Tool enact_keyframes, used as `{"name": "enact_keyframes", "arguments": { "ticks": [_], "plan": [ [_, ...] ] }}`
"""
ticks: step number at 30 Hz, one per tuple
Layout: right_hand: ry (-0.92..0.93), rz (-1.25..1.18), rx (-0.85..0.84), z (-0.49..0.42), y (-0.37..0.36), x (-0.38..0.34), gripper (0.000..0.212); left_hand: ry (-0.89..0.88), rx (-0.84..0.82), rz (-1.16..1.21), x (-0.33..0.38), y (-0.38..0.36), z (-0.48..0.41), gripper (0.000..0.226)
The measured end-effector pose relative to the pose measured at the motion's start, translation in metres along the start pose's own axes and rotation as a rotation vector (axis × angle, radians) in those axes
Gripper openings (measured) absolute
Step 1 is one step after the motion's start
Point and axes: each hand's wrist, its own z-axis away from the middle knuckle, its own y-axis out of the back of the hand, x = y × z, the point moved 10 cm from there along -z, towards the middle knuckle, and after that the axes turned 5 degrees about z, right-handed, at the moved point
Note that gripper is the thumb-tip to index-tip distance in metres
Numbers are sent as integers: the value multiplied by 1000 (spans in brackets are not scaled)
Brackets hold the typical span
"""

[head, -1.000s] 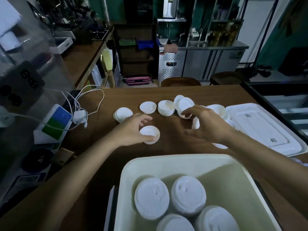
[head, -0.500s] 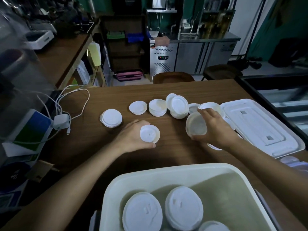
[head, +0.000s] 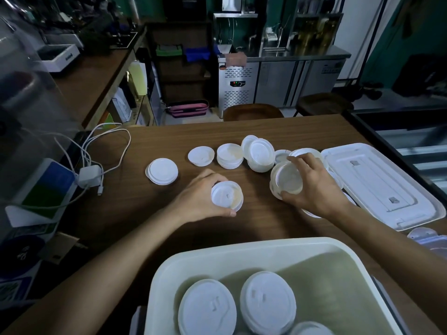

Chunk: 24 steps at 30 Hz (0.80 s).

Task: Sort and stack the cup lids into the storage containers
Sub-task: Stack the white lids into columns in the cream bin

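My left hand (head: 197,199) grips a small stack of white cup lids (head: 227,196) just above the wooden table (head: 135,204). To its right, my right hand (head: 314,189) holds a tilted stack of lids (head: 286,181), underside facing me. More white lids lie in a row behind: a flat stack (head: 162,171), a single lid (head: 201,156), a short stack (head: 229,155) and leaning lids (head: 260,153). The cream storage container (head: 242,252) sits nearest me with stacks of lids (head: 267,302) inside.
A white container cover (head: 384,182) lies flat at the right. A white charger and cables (head: 90,175) sit at the left beside a blue-green card stand (head: 46,187). Chairs (head: 252,112) stand past the table's far edge.
Both hands have lifted lids off the table: the left picked up its small stack, the right took a stack from the pile and tilted it. The view shifted slightly.
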Motion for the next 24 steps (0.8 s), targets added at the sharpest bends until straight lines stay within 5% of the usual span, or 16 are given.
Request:
{"name": "enact_keyframes", "arguments": {
  "ticks": [13, 20, 24],
  "plan": [
    [54, -206, -58, 3, 28, -41, 76, -143, 17, 71, 65, 34, 25, 56],
    [196, -373, -93, 26, 67, -91, 90, -198, 41, -5, 97, 60, 61, 89],
    [267, -480, -88, 57, 89, -118, 76, -292, 17, -64, 128, 70, 96, 94]
  ]
}}
